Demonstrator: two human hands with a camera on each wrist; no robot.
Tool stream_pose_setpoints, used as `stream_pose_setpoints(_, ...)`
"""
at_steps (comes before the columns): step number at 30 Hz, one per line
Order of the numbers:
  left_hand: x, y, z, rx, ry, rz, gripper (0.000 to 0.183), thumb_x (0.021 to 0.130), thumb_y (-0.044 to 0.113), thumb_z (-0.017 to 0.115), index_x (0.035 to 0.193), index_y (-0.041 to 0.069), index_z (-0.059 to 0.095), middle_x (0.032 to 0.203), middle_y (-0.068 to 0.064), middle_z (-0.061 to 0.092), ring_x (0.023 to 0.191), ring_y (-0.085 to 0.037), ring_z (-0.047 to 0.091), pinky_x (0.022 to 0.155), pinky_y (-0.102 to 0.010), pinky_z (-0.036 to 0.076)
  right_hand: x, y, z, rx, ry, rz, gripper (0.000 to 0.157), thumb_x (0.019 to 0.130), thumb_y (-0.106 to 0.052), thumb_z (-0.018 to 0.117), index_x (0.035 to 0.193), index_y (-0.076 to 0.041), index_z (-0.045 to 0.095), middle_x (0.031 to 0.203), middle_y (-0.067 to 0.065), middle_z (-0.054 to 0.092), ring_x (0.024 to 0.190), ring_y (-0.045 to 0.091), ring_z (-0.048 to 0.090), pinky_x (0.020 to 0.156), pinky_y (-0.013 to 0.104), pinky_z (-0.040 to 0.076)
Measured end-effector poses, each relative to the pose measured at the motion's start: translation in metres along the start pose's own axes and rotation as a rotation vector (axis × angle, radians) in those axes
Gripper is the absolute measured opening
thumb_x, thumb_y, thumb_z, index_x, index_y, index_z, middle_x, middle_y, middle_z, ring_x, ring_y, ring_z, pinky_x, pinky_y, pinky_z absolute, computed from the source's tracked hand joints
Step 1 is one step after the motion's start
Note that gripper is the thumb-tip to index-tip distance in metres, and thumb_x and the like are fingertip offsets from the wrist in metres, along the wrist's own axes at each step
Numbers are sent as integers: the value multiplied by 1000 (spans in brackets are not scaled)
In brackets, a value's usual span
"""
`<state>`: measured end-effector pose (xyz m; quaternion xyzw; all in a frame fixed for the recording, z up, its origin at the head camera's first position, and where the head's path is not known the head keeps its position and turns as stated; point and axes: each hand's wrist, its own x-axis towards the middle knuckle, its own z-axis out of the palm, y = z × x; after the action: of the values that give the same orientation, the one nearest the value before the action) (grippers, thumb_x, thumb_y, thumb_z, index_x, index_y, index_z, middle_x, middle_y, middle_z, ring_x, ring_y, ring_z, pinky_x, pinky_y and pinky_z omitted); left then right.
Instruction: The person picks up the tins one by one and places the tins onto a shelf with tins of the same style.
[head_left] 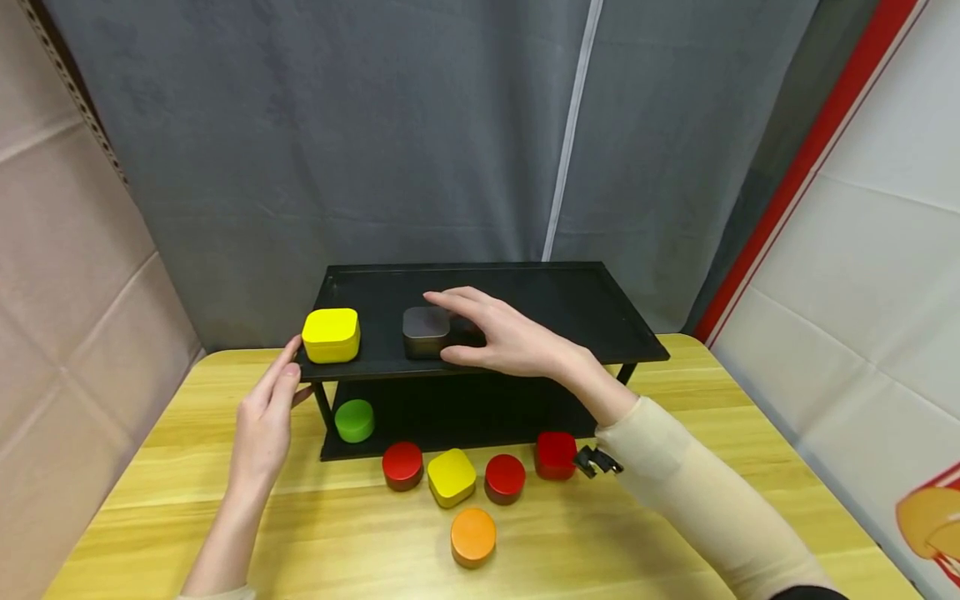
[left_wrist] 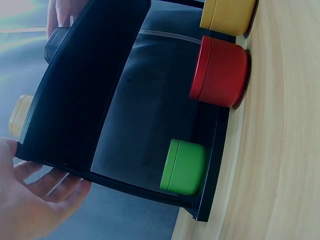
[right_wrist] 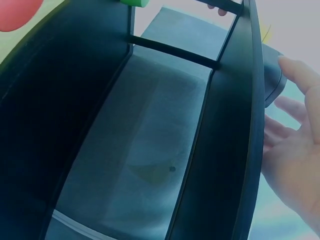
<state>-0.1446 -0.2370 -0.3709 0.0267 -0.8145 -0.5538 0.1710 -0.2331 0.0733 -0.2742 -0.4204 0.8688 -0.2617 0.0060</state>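
A black two-tier shelf (head_left: 525,300) stands on the wooden table. My left hand (head_left: 264,412) holds its upper left corner, and in the left wrist view the fingers (left_wrist: 62,192) reach along that end. Beside that hand, a yellow rounded-square box (head_left: 332,336) sits on the top tier. My right hand (head_left: 506,333) is spread at the right side of a black rounded-square box (head_left: 425,332) on the same tier. Its thumb lies by the box's front corner and its fingers extend behind; whether they touch is unclear. A green round box (head_left: 354,421) sits on the lower tier.
In front of the shelf stand two red round boxes (head_left: 402,466), a yellow rounded-square box (head_left: 452,477), a red rounded-square box (head_left: 556,455) and an orange round box (head_left: 473,537). A grey curtain (head_left: 375,150) hangs behind; pale panels (head_left: 862,275) flank the table (head_left: 172,467).
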Motion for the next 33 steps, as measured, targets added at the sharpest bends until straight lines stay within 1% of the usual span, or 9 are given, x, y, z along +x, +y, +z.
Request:
stream_pose_setpoints(6,0,-1,-1,-6,7,12,49,112,41,34,160,31,37,167,4,36,147,-29,47,92,-2,49,-10,3,3,10,49,0,72,96,-30,73,160,-22,40,160,3,44,141,22,48,121,47,45)
stream_pose_setpoints(11,-1,-2,0,-23,3,20,48,112,42,35,159,32,37,168,4,36,148,-28,45,93,-1,49,-21,4,7,42,86,6,73,96,-30,74,160,-23,39,160,1,44,137,22,53,116,43,51)
stream_pose_setpoints(17,-2,-2,1,-23,3,17,49,112,43,35,160,31,37,168,4,36,147,-28,45,93,-1,49,-35,4,10,73,130,6,72,96,-27,74,159,-22,41,160,-1,44,138,22,53,115,41,52)
stream_pose_setpoints(23,-1,-2,0,-28,-2,13,48,112,41,35,159,32,37,168,6,35,149,-28,44,93,-1,48,-48,2,13,57,172,-3,72,95,-25,76,158,-21,42,159,-1,45,138,22,53,113,41,53)
stream_pose_setpoints(29,-1,-2,-1,-28,4,8,48,112,41,35,159,33,37,168,6,35,148,-28,44,93,0,48,-57,-1,15,32,197,13,73,94,-26,76,158,-21,42,159,-1,44,138,22,54,113,43,54)
stream_pose_setpoints(33,-1,-2,-1,-28,1,5,48,112,41,35,159,33,37,168,6,35,148,-27,43,93,0,48,-64,-1,17,10,221,17,74,95,-27,75,159,-24,40,160,-3,44,137,22,54,112,42,54)
